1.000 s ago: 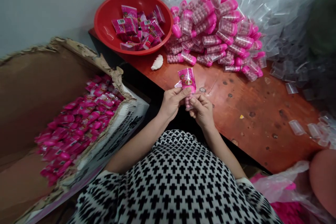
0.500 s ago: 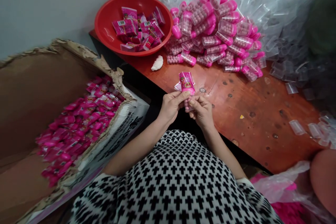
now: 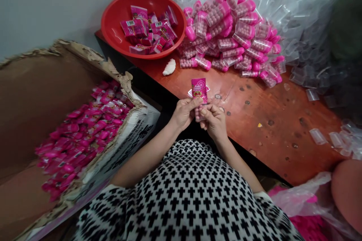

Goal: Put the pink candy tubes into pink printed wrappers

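Note:
At the table's front edge, my left hand [image 3: 183,112] is closed with its thumb on the lower part of a pink printed sachet [image 3: 199,87]. A clear tube of small pink balls [image 3: 198,114] sticks out below the sachet, its upper end hidden behind or inside the wrapper. Pinched around this tube are the thumb and fingers of my right hand [image 3: 215,119]. A whitish piece [image 3: 190,92] with pink shows partly behind the sachet on the table. Farther back lies a heap of pink-capped tubes [image 3: 229,41] filled with the same pink balls.
A red bowl [image 3: 109,41] with several pink sachets stands at the back left. A torn cardboard box [image 3: 135,116] at the left holds wrapped pink pieces. Clear empty tubes [image 3: 318,136] lie at the right. A white lump [image 3: 169,67] rests on the wooden table [image 3: 240,120].
The sachet and tube have turned in my fingers, so a different part of the print faces up. Both hands have shifted slightly left, still holding on.

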Motion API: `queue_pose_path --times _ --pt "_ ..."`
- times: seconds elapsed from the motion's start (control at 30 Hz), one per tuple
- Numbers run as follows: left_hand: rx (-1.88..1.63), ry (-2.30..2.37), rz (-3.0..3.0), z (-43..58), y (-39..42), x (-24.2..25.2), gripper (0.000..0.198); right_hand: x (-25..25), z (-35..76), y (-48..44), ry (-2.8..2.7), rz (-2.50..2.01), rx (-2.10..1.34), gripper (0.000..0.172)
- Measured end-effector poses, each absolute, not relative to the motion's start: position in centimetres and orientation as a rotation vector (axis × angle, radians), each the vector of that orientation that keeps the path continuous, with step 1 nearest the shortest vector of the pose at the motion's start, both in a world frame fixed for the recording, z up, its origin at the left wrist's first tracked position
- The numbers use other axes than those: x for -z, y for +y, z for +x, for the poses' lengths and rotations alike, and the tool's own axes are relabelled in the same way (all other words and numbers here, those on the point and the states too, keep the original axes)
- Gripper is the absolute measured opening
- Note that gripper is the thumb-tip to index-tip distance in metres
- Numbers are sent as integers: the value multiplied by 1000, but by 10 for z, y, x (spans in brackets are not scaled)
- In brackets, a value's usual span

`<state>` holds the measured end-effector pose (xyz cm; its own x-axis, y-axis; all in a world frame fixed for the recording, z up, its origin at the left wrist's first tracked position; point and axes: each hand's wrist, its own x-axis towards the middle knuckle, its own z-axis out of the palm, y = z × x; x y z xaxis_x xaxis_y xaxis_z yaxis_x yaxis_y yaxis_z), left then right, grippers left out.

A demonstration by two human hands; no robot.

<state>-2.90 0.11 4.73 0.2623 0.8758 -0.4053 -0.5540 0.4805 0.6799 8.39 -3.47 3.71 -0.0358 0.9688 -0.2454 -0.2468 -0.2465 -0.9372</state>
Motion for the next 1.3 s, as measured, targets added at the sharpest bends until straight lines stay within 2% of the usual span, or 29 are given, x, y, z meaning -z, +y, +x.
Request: queue_pose_path --times 0.23,0.37,0.53,0.77,1.0,1.17,1.3 --pt "-1115 1147 876 -33 1 -42 29 -37 86 -35 -1078 -1322 -1217 25" --pt "-1184 1207 860 -27 -5 -45 34 -34 87 -31 -877 -1229 -1462 29" --pt "-1058 854 493 -24 -4 -51 44 -33 87 -29 -787 -1150 -1565 29" --pt "-1116 864 428 -22 -3 -48 37 -39 87 -36 -1070 -1328 -1179 23" --pt "-1067 812 456 -19 -21 -43 39 -39 87 -33 -753 -1178 -1528 30" --pt "-1017 753 482 -19 -19 -44 39 -38 84 -31 -682 -1180 -1506 34" --pt "-1130 827 384 -21 -11 -46 35 -37 86 -33 -752 -1114 -1513 37"
